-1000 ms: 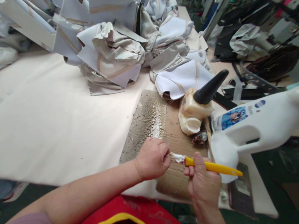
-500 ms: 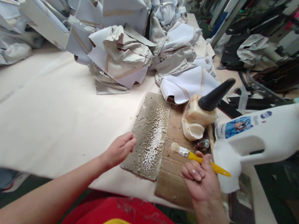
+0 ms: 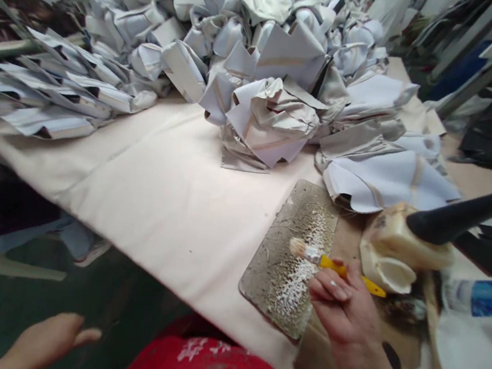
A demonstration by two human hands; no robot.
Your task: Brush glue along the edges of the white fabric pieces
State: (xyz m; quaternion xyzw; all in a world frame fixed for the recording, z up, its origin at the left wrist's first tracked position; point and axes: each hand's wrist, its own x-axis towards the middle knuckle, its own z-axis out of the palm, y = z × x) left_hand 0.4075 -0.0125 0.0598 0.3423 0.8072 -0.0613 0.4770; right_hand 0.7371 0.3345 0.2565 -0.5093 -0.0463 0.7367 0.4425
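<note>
My right hand [image 3: 343, 302] is closed around the yellow handle of a paintbrush [image 3: 335, 265], its pale bristles pointing left. The bristles are over a grey-brown board [image 3: 263, 254] crusted with a strip of white paste [image 3: 299, 277]; whether they touch it I cannot tell. My left hand [image 3: 53, 334] is off the table at the lower left, above the dark floor. One digit stands apart from the rest, the other fingers are partly hidden, and nothing shows in the hand.
A large pile of white and grey fabric pieces [image 3: 277, 122] covers the table's back. Flat stacked pieces [image 3: 57, 91] lie at left. On the right, a cut plastic container [image 3: 388, 247] with a black cone [image 3: 461, 215] stands on cardboard [image 3: 330, 367], beside a white jug [image 3: 469, 356].
My view has turned left. My left hand has gone from beside the board to off the table, its fist loosened. My right hand has brought the paintbrush from the cardboard to over the board.
</note>
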